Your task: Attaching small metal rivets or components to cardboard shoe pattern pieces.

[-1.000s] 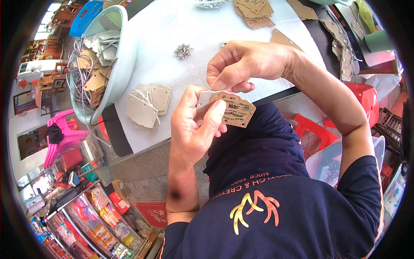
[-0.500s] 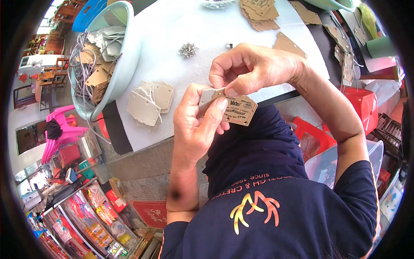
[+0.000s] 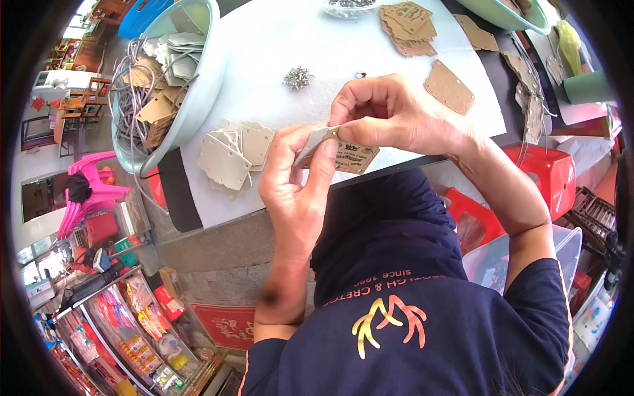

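Note:
A small brown printed cardboard tag (image 3: 353,159) with cut corners and small holes is held above the table's near edge. My left hand (image 3: 290,181) pinches it from the left, thumb on the printed face and fingers behind. The thumb and forefinger of my right hand (image 3: 396,115) close on its upper edge, near a hole. Whether a small metal piece sits between those fingertips is hidden. Beyond my hands lie a heap of small silvery metal fasteners (image 3: 298,78) and a few loose fasteners (image 3: 360,74). Left of my left hand, pale grey tags (image 3: 226,158) lie in an overlapping pile.
A pale green tub (image 3: 210,66) at the left holds tags and grey cords (image 3: 125,99). Brown tags (image 3: 408,30) are stacked at the far right of the white sheet (image 3: 264,43), with one single tag (image 3: 449,87) nearer. A red stool (image 3: 545,168) stands at right.
Both hands and the tag have tilted and shifted slightly; the right fingers now cover more of the tag's upper edge. The whole view has moved a little.

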### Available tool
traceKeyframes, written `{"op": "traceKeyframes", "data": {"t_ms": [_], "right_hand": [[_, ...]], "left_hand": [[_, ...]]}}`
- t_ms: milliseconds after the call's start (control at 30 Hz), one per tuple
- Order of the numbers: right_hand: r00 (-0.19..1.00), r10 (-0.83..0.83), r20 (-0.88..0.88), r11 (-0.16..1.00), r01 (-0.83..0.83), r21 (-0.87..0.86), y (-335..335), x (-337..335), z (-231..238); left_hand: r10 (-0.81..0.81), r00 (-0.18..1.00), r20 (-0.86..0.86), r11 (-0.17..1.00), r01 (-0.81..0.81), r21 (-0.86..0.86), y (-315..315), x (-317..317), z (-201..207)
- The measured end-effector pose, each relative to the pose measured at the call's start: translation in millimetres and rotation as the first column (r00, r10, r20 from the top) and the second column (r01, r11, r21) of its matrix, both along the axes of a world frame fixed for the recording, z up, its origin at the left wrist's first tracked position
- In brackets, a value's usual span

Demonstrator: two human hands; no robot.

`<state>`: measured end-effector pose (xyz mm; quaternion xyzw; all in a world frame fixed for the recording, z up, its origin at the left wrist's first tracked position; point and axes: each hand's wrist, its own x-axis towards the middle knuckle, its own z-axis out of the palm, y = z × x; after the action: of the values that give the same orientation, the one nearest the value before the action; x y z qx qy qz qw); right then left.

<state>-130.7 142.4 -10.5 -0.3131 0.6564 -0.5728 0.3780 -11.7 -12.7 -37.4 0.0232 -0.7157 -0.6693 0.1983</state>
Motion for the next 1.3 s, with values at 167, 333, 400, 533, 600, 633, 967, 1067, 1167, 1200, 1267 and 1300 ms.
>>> {"op": "traceKeyframes", "data": {"t_ms": [167, 333, 400, 533, 600, 633, 967, 1067, 1167, 1200, 1267, 1300], "right_hand": [[0.988, -0.152, -0.008, 0.988, 0.152, -0.024, 1, 8, -4], [0.98, -0.188, 0.059, 0.978, 0.192, -0.082, 8, 14, -5], [0.981, -0.17, 0.091, 0.984, 0.174, -0.035, 14, 16, -1], [0.992, -0.107, 0.059, 0.99, 0.101, 0.097, 20, 22, -4], [0.99, -0.118, 0.073, 0.99, 0.112, 0.089, 18, 23, -6], [0.99, -0.118, 0.074, 0.99, 0.111, 0.089, 18, 23, -6], [0.994, -0.107, -0.006, 0.993, 0.107, 0.055, 9, 22, -8], [0.989, -0.073, -0.125, 0.985, 0.091, 0.144, 1, 12, 10], [0.923, -0.149, -0.354, 0.976, 0.195, 0.099, -11, -7, 10], [0.856, -0.174, -0.487, 0.969, 0.237, 0.07, -16, -15, 9], [0.782, -0.165, -0.601, 0.968, 0.244, 0.051, -24, -31, 11], [0.7, -0.135, -0.701, 0.963, 0.26, 0.075, -27, -38, 8]], "left_hand": [[0.015, 1.0, 0.021, 0.968, -0.02, 0.25, 3, 3, 1], [-0.013, 0.99, 0.142, 0.87, -0.059, 0.489, -1, 5, 4], [-0.009, 0.989, 0.146, 0.859, -0.067, 0.508, -3, 5, 3], [-0.055, 0.987, 0.15, 0.833, -0.038, 0.552, -3, 5, 8], [-0.049, 0.987, 0.153, 0.831, -0.044, 0.554, -3, 5, 8], [-0.046, 0.987, 0.154, 0.83, -0.049, 0.556, -3, 5, 8], [-0.024, 0.994, 0.105, 0.856, -0.034, 0.516, -4, 7, 6], [0.043, 0.995, 0.091, 0.847, -0.085, 0.525, -6, 9, 0], [0.05, 0.994, 0.095, 0.843, -0.093, 0.529, -8, 11, -2], [0.046, 0.994, 0.098, 0.847, -0.091, 0.523, -8, 12, -2], [0.043, 0.994, 0.097, 0.85, -0.088, 0.519, -8, 11, -2], [0.017, 0.997, 0.077, 0.859, -0.054, 0.509, -8, 10, -2]]}}
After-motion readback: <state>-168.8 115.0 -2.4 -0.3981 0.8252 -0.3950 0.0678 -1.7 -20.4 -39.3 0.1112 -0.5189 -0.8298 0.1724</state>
